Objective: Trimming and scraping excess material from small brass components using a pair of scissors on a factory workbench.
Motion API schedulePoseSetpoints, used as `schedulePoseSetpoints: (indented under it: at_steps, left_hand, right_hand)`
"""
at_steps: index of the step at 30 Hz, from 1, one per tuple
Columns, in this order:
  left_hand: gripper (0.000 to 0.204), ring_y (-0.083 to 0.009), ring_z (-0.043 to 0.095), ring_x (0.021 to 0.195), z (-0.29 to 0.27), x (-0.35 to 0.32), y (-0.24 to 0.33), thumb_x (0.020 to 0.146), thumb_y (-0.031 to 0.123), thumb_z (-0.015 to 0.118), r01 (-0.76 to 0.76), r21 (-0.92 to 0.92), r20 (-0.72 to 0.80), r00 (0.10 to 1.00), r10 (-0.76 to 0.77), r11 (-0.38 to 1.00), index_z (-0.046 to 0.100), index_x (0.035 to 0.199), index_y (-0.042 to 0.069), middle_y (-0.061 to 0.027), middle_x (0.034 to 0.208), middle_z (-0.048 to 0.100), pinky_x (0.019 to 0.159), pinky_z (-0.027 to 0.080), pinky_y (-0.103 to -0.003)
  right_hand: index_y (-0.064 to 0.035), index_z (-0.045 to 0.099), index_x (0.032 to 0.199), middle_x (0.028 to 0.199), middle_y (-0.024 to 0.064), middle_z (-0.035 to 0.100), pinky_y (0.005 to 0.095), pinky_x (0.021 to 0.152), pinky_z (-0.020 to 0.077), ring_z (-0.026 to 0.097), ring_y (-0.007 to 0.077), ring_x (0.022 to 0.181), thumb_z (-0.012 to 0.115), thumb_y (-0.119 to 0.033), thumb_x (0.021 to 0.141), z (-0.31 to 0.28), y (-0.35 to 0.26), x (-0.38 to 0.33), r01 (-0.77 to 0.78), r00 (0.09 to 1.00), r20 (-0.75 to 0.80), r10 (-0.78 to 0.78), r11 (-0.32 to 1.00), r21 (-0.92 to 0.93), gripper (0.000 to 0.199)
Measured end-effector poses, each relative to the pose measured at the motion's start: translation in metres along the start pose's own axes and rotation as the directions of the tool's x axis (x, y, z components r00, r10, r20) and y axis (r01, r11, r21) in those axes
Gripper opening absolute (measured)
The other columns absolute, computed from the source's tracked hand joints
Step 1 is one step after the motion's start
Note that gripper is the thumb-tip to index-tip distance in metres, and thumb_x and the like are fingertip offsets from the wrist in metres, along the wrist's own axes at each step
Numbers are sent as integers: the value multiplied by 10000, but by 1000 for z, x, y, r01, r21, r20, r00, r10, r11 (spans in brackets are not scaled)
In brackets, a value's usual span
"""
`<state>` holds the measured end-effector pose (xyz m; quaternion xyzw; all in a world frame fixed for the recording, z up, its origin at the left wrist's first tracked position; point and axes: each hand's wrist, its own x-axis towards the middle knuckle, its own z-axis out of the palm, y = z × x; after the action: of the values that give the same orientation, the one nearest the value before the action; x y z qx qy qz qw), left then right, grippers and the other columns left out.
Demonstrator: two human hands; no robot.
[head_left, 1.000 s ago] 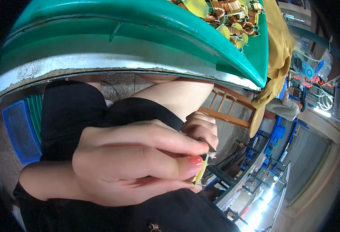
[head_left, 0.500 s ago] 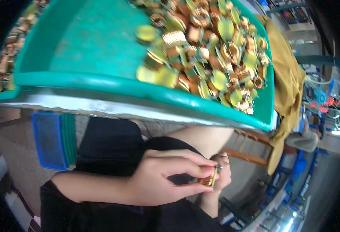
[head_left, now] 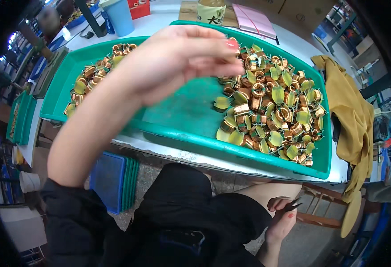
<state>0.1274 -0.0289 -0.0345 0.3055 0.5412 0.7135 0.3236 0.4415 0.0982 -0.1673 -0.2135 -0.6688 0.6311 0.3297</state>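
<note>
While your left hand (head_left: 177,62) hangs over the green tray (head_left: 182,111), the heap of copper-wound coils with yellow-green tape (head_left: 271,102) lies just past your fingertips (head_left: 231,60), at about three to four o'clock from them and a little lower. Your fingers are drawn together into a narrow pinch, thumb against the forefingers; whether a coil sits between them I cannot tell, since the hand is blurred. The heap's long axis runs roughly from twelve down to five o'clock along the tray's right half, and one loose coil (head_left: 221,103) lies apart at its left edge, nearest your thumb. Your left hand is far the nearer one: your right hand (head_left: 281,217) rests low by your knee at about five o'clock, below the table edge (head_left: 169,153), closed on a small dark tool (head_left: 293,205) whose tips point right. Between the big heap and a smaller pile of coils (head_left: 88,78) at nine o'clock, the tray floor is bare green, open room under your wrist. The tray's near rim runs across at six o'clock; a mustard cloth (head_left: 349,115) drapes over the table's right end at three, and a blue cup (head_left: 119,17) and a jar (head_left: 211,11) stand beyond the far rim at twelve.
</note>
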Motion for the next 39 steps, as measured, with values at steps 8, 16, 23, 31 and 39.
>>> schedulePoseSetpoints:
  at_steps: [8, 16, 23, 31, 39]
  left_hand:
    - [149, -227, 601, 755, -52, 60, -38, 809, 52, 617, 216, 110, -167, 966, -196, 970, 546, 902, -41, -175, 889, 570, 671, 517, -313]
    - [136, -248, 574, 665, -68, 71, -55, 749, -5, 635, -25, 994, 21, 999, -35, -109, 542, 838, 38, -118, 871, 573, 602, 489, -350]
    - [179, -349, 593, 721, -68, 70, -71, 725, -33, 618, -237, 972, 236, 967, 97, -10, 526, 869, 17, -160, 829, 615, 667, 500, -410]
    - [357, -311, 597, 688, -62, 69, -79, 687, -35, 688, -171, 980, 157, 979, 127, 101, 482, 971, 28, -136, 867, 613, 629, 487, -403]
    - [303, -286, 608, 692, -74, 40, -62, 751, -13, 644, -213, 968, 186, 964, 192, 133, 482, 1003, 33, -159, 871, 613, 587, 504, -351]
  right_hand:
    - [6, 495, 846, 756, 120, 523, 288, 639, 393, 479, 213, 666, 344, -336, 955, -7, 4, 0, 40, 987, 159, 9, 953, -301, 389]
    - [12, 534, 860, 759, 108, 535, 295, 602, 386, 474, 220, 639, 399, -248, 923, -5, 0, 7, 125, 954, 294, 55, 820, -558, 300]
    - [7, 541, 893, 764, 114, 537, 305, 604, 393, 475, 234, 637, 446, -170, 889, -3, 5, 7, 126, 940, 328, 95, 796, -592, 201]
    - [16, 538, 907, 777, 121, 541, 308, 610, 402, 485, 247, 646, 468, -115, 866, -1, 6, 10, 155, 923, 369, 109, 772, -616, 154]
    - [19, 536, 918, 810, 141, 545, 325, 645, 417, 499, 278, 684, 497, -64, 832, -1, 4, 6, 126, 922, 362, 137, 778, -615, 125]
